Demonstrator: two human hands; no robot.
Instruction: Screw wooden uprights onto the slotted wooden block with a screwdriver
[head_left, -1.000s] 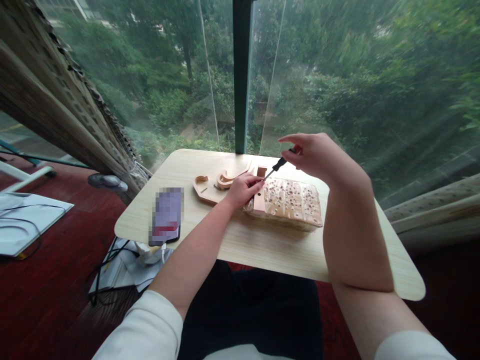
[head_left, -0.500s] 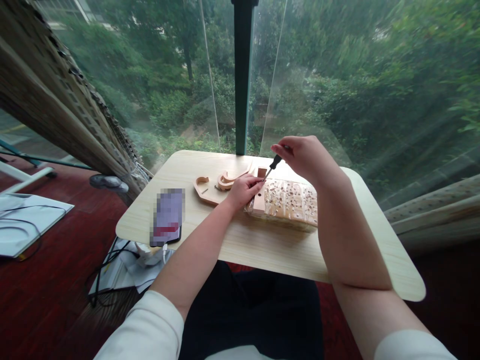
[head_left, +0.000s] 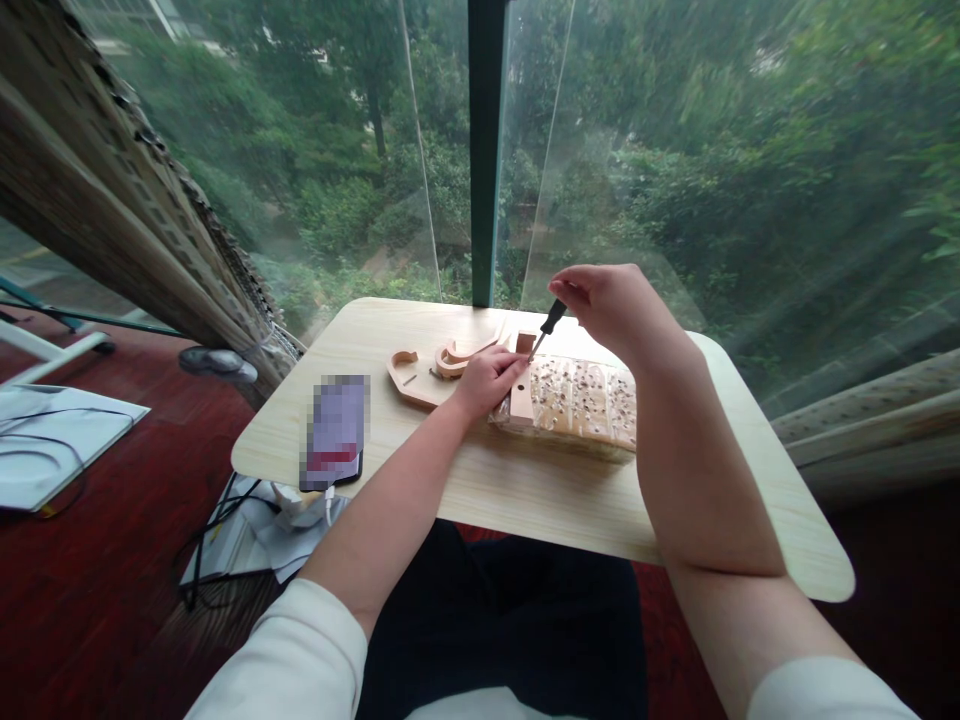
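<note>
My right hand (head_left: 604, 300) is closed around the black handle of a screwdriver (head_left: 553, 319), which slants down to the left. Its tip meets a flat pale wooden piece (head_left: 521, 408) beside my left fingertips; whatever is right under the tip is too small to make out. My left hand (head_left: 491, 382) grips that wooden piece, fingers pressed together near its middle. A dark round hole shows in the piece nearer me. Beneath it lies a tape-wrapped brown block (head_left: 581, 405) dotted with many small marks or holes.
Curved wooden hook-shaped parts (head_left: 409, 385) lie left of my left hand. A phone (head_left: 335, 430) with a white cable rests at the table's (head_left: 525, 500) left edge. Glass panes and a dark post (head_left: 484, 150) rise behind the table. Curtains hang at both sides.
My right hand and the screwdriver handle have shifted slightly, with the wrist turned a little. My left hand stays in place on the wooden piece.
</note>
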